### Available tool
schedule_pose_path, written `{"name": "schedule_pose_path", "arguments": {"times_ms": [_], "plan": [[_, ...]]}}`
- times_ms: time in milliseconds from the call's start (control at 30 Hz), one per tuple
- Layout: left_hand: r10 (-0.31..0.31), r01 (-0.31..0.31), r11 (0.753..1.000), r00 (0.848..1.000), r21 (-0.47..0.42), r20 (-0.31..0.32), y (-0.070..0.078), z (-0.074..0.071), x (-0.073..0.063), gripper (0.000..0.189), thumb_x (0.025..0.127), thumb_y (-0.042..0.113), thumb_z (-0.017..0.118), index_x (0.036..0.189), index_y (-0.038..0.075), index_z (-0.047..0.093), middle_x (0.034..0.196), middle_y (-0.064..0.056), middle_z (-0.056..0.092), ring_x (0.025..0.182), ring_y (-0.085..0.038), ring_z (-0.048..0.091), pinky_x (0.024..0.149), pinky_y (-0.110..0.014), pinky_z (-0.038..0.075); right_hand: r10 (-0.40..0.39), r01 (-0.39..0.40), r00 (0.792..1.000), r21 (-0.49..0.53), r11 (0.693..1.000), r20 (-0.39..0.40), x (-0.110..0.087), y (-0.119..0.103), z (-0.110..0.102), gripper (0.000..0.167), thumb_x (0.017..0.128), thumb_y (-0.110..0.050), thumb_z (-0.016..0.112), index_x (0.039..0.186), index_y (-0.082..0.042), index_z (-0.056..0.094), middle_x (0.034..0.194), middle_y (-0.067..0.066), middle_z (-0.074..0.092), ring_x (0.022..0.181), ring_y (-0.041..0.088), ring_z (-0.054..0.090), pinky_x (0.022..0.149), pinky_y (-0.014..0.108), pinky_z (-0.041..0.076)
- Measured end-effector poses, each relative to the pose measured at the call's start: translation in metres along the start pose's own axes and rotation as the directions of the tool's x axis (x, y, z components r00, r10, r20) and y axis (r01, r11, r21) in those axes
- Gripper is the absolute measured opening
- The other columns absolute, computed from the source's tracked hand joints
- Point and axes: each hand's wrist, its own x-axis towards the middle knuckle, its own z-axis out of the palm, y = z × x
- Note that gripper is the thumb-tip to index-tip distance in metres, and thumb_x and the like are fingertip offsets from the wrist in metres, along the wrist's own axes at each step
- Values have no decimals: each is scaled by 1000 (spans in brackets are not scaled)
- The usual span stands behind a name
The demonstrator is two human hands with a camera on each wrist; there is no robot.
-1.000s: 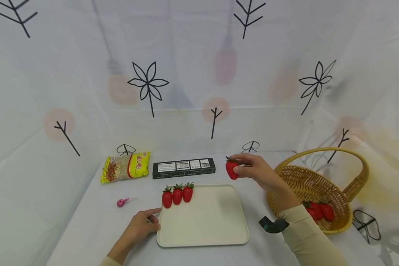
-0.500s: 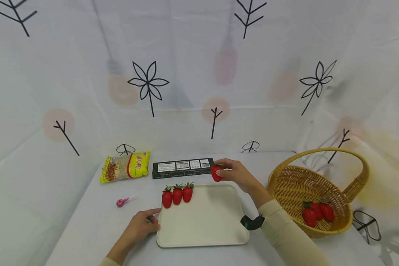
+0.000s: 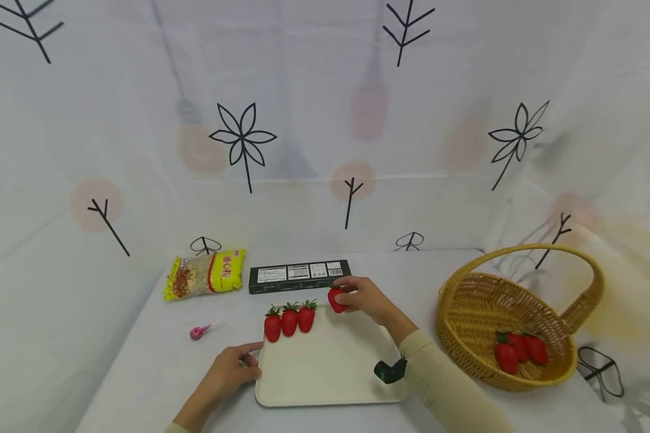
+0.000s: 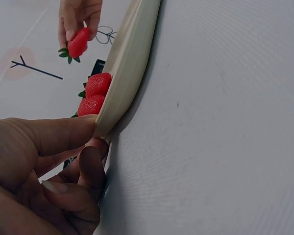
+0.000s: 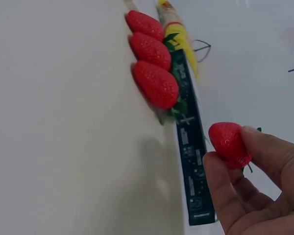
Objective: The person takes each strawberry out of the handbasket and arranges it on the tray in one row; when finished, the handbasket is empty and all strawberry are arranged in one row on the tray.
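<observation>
My right hand (image 3: pixel 365 296) pinches a red strawberry (image 5: pixel 229 142) between thumb and fingers, over the far edge of the cream tray (image 3: pixel 325 367). Green leaves show behind the fruit in the right wrist view. Three more strawberries (image 3: pixel 289 323) lie side by side in the tray's far left corner, leaves toward the back. At the tray's left side, my left hand (image 3: pixel 230 374) holds the rim; the left wrist view shows its fingertips (image 4: pixel 90 125) right at the edge, with other fingers curled below.
A wicker basket (image 3: pixel 466 300) with a tall handle stands on the right, holding three strawberries (image 3: pixel 506 357). Behind the tray lie a dark flat box (image 3: pixel 298 276) and a yellow food packet (image 3: pixel 227 270). A pink lollipop (image 3: pixel 197 332) lies left of the tray.
My right hand has carried the strawberry leftward and lower, from near the basket to the tray's far edge. The left hand has stayed at the tray's left rim.
</observation>
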Motion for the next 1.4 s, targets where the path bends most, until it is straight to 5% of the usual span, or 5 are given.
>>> {"name": "schedule_pose_path", "arguments": {"times_ms": [633, 1400], "plan": [[-10, 10, 1000, 1000, -8, 6, 2, -1, -3, 58, 80, 4, 79, 136, 3, 64, 83, -2, 62, 79, -18, 53, 69, -33, 43, 26, -32, 999, -173, 984, -34, 9, 15, 41, 34, 89, -9, 73, 123, -5, 68, 104, 11, 68, 89, 22, 64, 75, 33, 57], [-11, 11, 1000, 1000, 8, -15, 2, -1, -2, 60, 78, 3, 80, 135, 3, 65, 84, -1, 63, 79, -18, 54, 68, -33, 44, -28, -8, 996, -384, 923, -88, 3, 7, 47, 44, 90, -17, 76, 131, -4, 66, 92, 8, 68, 68, 17, 63, 62, 30, 54]]}}
